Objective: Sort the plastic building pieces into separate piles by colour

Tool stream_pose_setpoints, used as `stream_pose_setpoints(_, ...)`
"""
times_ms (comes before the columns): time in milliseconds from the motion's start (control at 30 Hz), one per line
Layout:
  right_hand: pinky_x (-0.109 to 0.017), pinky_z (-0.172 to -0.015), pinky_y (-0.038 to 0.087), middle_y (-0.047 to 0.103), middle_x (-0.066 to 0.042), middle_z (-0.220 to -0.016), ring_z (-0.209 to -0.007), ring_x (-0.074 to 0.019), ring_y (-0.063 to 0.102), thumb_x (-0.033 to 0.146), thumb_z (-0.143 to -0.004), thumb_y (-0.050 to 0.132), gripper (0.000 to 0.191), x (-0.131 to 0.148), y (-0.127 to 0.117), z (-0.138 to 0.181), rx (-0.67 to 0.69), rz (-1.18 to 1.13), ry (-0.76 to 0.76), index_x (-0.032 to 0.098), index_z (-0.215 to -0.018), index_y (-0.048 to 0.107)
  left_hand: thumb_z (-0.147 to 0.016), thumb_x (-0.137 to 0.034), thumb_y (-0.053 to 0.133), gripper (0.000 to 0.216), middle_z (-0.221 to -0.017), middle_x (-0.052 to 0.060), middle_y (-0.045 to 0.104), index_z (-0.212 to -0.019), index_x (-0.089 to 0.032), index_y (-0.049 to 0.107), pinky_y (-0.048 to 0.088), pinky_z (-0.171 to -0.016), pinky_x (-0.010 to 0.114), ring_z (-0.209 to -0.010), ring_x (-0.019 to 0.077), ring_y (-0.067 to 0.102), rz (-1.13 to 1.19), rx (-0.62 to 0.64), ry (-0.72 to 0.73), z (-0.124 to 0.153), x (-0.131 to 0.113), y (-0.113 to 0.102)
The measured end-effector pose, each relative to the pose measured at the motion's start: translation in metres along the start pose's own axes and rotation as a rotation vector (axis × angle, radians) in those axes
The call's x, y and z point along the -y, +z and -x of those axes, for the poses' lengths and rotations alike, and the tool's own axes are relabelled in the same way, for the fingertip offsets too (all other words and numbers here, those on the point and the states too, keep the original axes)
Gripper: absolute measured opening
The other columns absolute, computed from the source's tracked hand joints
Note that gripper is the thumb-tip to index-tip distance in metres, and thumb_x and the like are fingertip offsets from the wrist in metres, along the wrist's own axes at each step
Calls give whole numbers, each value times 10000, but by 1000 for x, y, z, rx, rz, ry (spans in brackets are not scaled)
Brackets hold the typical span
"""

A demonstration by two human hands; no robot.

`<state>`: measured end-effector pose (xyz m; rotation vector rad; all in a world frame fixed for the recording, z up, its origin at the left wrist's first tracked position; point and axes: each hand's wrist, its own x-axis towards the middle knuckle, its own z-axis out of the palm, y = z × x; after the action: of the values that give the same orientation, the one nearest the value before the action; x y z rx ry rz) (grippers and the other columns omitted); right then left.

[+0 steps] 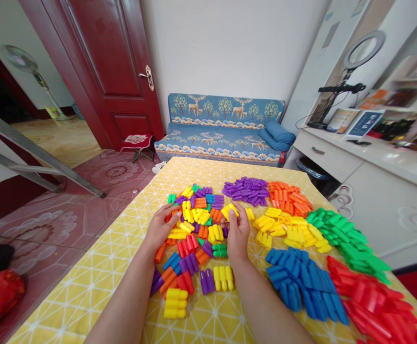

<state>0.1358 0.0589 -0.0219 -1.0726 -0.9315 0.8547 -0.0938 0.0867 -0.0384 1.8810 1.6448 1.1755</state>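
A mixed heap of ribbed plastic pieces, like short tubes joined side by side, lies mid-table in yellow, orange, purple, blue, green and red. My right hand (239, 234) pinches a yellow tube piece (229, 210) between thumb and fingers at the heap's right side. At the left edge of the heap is my left hand (161, 228), its thumb and fingers apart beside orange and yellow pieces; contact with them is unclear. Nearer to me lie a loose yellow piece (176, 303), another yellow piece (223, 278) and a purple piece (207, 281).
Single-colour piles curve along the right: purple (246, 190), orange (290, 198), yellow (290, 229), green (346, 239), blue (304, 282) and red (380, 303). A yellow patterned cloth (97, 282) covers the table. Beyond stand a blue sofa (222, 131) and a white cabinet (387, 200).
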Motion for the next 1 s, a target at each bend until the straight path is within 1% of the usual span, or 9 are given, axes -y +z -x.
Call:
stream_pose_setpoints(167,-327,-747,537,620,-53,-1042,-853,-178,652,408,-790,596,531,-9,3,-6,-77,-263,87,230,-1280,491,-835,-550,519,481,-1255,118,600,-1118,-200,688,370,-1069,449,-1189,276,541,-6,-1,8,0,0,-1)
stream_pose_setpoints(300,-370,-813,531,635,-80,-1095,-955,-206,656,466,-827,523,483,-4,6,-8,-70,-378,133,209,-1235,532,-835,-552,517,486,-1261,126,595,-1116,-194,689,362,-1073,455,-1195,280,535,-8,0,2,1,-1,-1)
stream_pose_setpoints(400,-373,-822,527,626,-84,-1144,-980,-212,651,457,-837,518,454,2,1,-13,-87,-311,98,210,-1217,540,-833,-551,520,477,-1258,120,597,-1111,-202,691,359,-1074,455,-1195,278,534,-6,1,2,1,-1,-1)
stream_pose_setpoints(467,-372,-819,523,623,-81,-1153,-998,-217,635,406,-834,524,400,7,-8,-20,-65,-125,16,204,-1176,569,-834,-547,521,475,-1258,117,595,-1114,-202,688,359,-1076,450,-1198,275,532,-2,3,-2,0,-1,-1)
stream_pose_setpoints(567,-383,-848,497,643,-69,-1057,-997,-228,602,229,-759,562,268,20,-28,-34,91,404,-189,201,-1007,661,-833,-544,522,472,-1258,119,592,-1102,-196,693,359,-1077,443,-1197,273,531,9,5,-8,0,-2,-1)
stream_pose_setpoints(633,-388,-889,466,650,-64,-969,-967,-232,596,68,-660,549,300,28,-43,-44,200,765,-302,208,-879,700,-831,-543,525,462,-1250,115,597,-1087,-200,699,357,-1079,443,-1198,274,530,14,4,-6,0,-2,-1)
stream_pose_setpoints(700,-374,-894,453,655,-66,-924,-941,-233,604,-39,-577,502,398,33,-56,-51,255,1009,-347,211,-803,713,-830,-542,526,454,-1245,111,601,-1081,-207,701,356,-1080,447,-1201,274,527,16,1,-4,0,-2,-1)
stream_pose_setpoints(833,-335,-832,468,687,-54,-916,-909,-230,631,-86,-542,476,462,33,-72,-57,266,1225,-309,217,-790,721,-830,-542,525,457,-1259,107,591,-1096,-211,694,353,-1080,446,-1208,272,522,13,5,-10,0,-1,-1)
stream_pose_setpoints(1000,-330,-765,463,711,-59,-885,-898,-245,634,-62,-603,524,422,36,-77,-58,198,1373,-310,235,-812,739,-836,-536,520,458,-1259,108,593,-1101,-204,691,351,-1084,442,-1211,267,520,16,7,0,0,0,-1)
